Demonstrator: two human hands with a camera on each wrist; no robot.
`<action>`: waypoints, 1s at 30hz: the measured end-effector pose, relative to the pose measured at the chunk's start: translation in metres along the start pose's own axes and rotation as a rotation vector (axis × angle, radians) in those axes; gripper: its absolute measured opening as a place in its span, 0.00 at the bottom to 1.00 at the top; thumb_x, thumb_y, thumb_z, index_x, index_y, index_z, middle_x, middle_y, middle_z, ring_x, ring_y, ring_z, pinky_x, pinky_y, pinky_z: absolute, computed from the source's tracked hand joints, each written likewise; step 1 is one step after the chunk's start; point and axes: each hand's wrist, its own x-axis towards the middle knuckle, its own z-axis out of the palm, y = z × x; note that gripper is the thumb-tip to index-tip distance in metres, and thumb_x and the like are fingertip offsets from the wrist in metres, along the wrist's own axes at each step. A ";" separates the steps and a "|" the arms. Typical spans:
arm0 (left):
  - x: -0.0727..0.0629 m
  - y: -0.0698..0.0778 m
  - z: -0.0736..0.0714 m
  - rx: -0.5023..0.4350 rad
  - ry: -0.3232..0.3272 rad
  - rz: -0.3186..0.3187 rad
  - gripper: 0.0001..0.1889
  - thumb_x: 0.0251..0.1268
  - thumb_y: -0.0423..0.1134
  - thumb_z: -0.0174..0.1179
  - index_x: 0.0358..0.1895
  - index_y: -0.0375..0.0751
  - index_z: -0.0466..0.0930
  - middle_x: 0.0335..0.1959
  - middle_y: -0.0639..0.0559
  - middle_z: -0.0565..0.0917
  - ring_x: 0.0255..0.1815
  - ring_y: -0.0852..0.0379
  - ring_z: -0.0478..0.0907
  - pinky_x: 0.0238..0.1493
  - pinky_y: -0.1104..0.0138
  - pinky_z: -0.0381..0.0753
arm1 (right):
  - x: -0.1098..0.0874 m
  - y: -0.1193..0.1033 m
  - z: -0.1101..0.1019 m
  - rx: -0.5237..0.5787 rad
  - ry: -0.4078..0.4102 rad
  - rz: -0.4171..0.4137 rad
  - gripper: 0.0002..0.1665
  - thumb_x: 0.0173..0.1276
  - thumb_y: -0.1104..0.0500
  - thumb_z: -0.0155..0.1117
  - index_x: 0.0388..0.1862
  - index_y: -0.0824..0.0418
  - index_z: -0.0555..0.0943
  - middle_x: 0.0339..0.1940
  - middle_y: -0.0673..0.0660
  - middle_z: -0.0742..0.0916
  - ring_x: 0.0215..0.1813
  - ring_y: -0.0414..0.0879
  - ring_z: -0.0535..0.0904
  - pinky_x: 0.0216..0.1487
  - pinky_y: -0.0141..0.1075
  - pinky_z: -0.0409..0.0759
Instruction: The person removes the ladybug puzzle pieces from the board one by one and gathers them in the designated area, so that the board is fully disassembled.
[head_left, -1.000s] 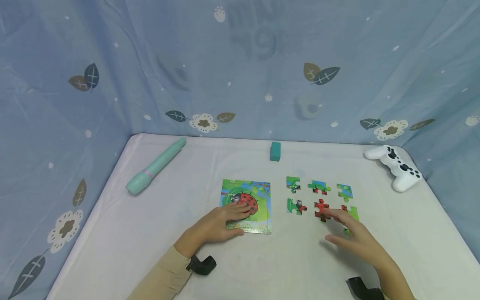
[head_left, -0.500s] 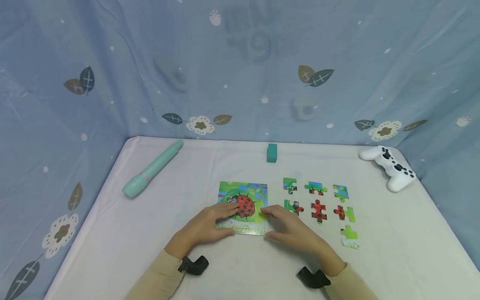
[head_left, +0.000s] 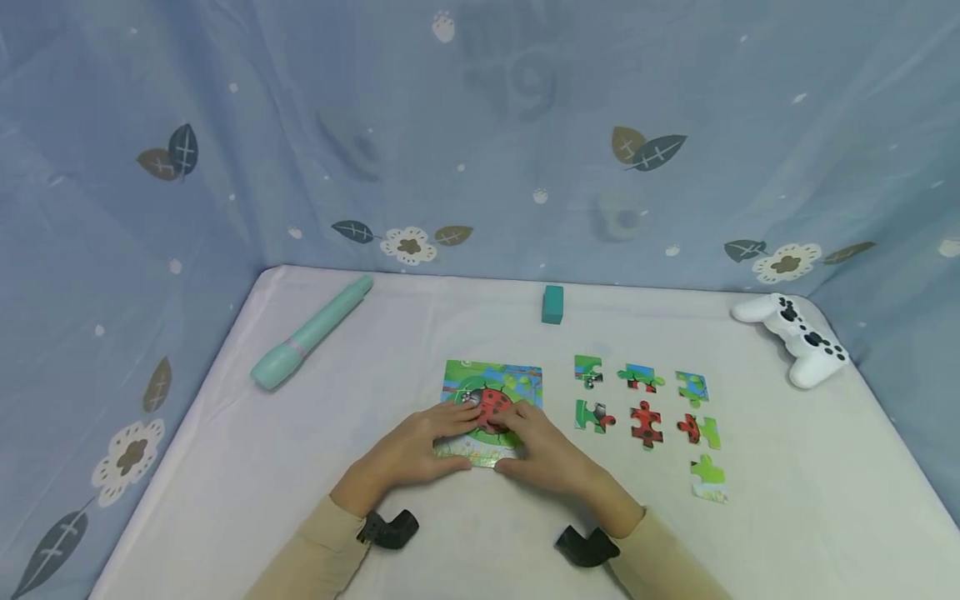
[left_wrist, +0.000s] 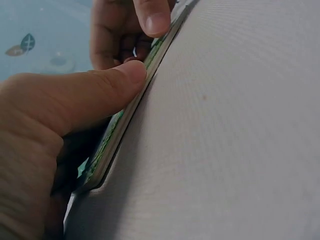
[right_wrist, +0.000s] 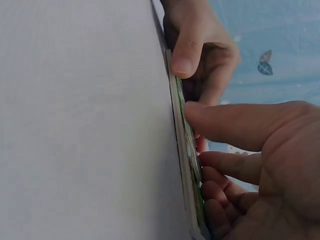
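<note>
A square ladybug puzzle board (head_left: 491, 392) lies flat on the table. My left hand (head_left: 420, 446) rests on its left side, fingers stretched over the picture and thumb at the near edge. From the right, my right hand (head_left: 551, 454) touches the board's lower part with bent fingers, its thumb at the near edge. In the right wrist view, the right thumb and fingers meet a thin layer on the board; whether they pinch it I cannot tell. Several loose jigsaw pieces lie to the right in rows, among them a red piece (head_left: 647, 425) and a green piece (head_left: 708, 477).
At the back left lies a mint green microphone-shaped object (head_left: 311, 333). A teal block (head_left: 552, 305) stands at the back middle. A white game controller (head_left: 793, 337) sits by the right edge. A blue patterned cloth (head_left: 480, 150) rises behind the white table (head_left: 195, 500).
My right hand has moved left from the loose pieces onto the board, uncovering the green piece at lower right. My left hand has stayed on the board.
</note>
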 end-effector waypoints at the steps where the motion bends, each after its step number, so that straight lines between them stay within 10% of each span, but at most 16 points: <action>1: 0.001 0.000 0.000 0.000 -0.003 -0.004 0.30 0.58 0.54 0.64 0.62 0.44 0.75 0.67 0.54 0.72 0.70 0.51 0.66 0.69 0.55 0.67 | -0.001 0.000 0.001 -0.002 0.018 0.000 0.33 0.58 0.56 0.70 0.63 0.60 0.74 0.51 0.52 0.75 0.53 0.43 0.69 0.54 0.42 0.76; 30: 0.002 0.000 0.001 -0.011 -0.019 -0.046 0.31 0.57 0.53 0.65 0.62 0.42 0.75 0.66 0.57 0.72 0.70 0.53 0.65 0.70 0.57 0.65 | -0.001 -0.001 0.008 0.051 0.053 -0.134 0.27 0.58 0.61 0.71 0.58 0.57 0.76 0.52 0.49 0.75 0.57 0.41 0.72 0.60 0.40 0.75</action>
